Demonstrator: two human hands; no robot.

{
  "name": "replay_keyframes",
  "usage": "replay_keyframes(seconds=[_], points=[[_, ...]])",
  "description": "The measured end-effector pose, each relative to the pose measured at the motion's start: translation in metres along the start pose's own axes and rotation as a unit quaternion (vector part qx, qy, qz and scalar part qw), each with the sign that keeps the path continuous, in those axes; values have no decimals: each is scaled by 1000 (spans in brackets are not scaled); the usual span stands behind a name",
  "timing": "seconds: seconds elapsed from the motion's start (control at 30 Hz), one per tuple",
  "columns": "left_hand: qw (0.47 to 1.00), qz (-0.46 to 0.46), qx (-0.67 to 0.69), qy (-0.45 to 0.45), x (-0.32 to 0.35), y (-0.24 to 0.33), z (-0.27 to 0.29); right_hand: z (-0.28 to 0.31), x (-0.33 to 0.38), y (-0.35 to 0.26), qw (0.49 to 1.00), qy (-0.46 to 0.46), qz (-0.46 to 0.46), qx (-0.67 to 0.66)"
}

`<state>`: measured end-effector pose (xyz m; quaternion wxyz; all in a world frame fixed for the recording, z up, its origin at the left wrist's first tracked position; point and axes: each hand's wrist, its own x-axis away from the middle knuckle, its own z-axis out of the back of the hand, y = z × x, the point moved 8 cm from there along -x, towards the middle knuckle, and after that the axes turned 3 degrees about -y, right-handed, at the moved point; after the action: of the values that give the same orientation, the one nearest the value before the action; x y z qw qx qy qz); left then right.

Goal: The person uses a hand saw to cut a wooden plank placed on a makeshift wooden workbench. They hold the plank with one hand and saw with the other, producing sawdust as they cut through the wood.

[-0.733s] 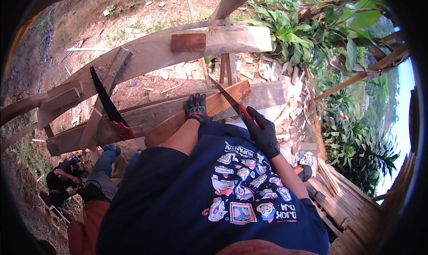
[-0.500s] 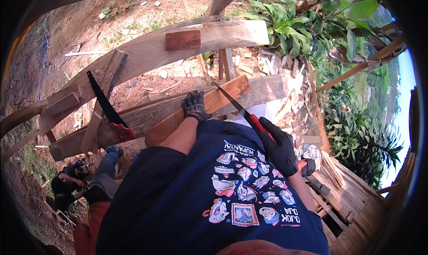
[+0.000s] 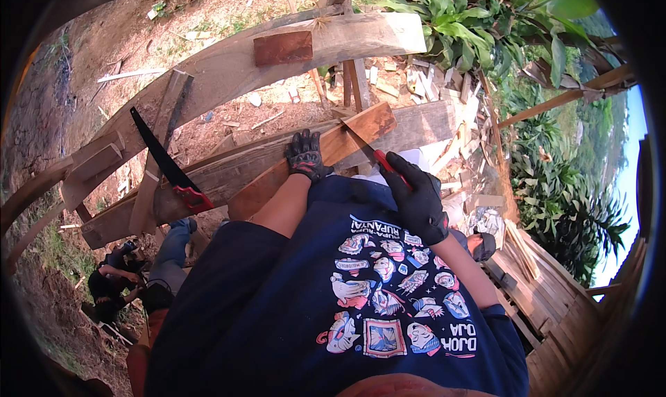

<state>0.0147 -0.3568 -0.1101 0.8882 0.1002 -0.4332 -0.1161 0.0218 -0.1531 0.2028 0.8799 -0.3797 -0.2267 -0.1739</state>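
Your right hand (image 3: 418, 204), gloved, is wrapped shut around the red handle of the hand saw (image 3: 368, 150). The blade runs up and left from that fist and meets the reddish board (image 3: 326, 154) near its far, upper-right end.

Your left hand (image 3: 304, 155), also gloved, lies palm down on the same board, fingers spread. It presses the board and grips nothing.

Key relation: the board's long axis runs from lower left to upper right, roughly from your left thigh out toward the plank pile. The saw blade crosses that axis at a steep angle. The blade's contact point lies just right of your left hand, near it but not touching. So the left hand is the nearer one to the cut; the right sits back toward your chest, with the handle just above your shirt.

The board rests on a grey weathered beam (image 3: 423, 123) that lies along the same direction beneath it.

A second saw (image 3: 166, 164), black blade with a red handle, leans on the timber frame well to your left, out of reach of both hands.

I can't tell how deep the blade sits in the board.
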Motion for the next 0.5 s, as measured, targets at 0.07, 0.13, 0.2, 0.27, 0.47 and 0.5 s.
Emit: replay_keyframes(seconds=[0.07,0.13,0.2,0.27,0.47,0.5], points=[[1000,0,3,19,-2,-2,-4,1,-3,3,1000,5,-3,-8],[1000,0,8,17,-2,1,-7,-19,-16,19,1000,-6,-9,2],[1000,7,9,1,-4,0,-2,-34,-23,12,1000,-22,5,8],[1000,-9,8,11,-4,0,1,-43,-40,12,994,2,97,52],[999,-12,19,30,-6,-4,-13,-82,-72,37,999,-12,44,-26],[999,-16,23,22,-4,-2,-10,-91,-72,48,998,-12,44,-35]])
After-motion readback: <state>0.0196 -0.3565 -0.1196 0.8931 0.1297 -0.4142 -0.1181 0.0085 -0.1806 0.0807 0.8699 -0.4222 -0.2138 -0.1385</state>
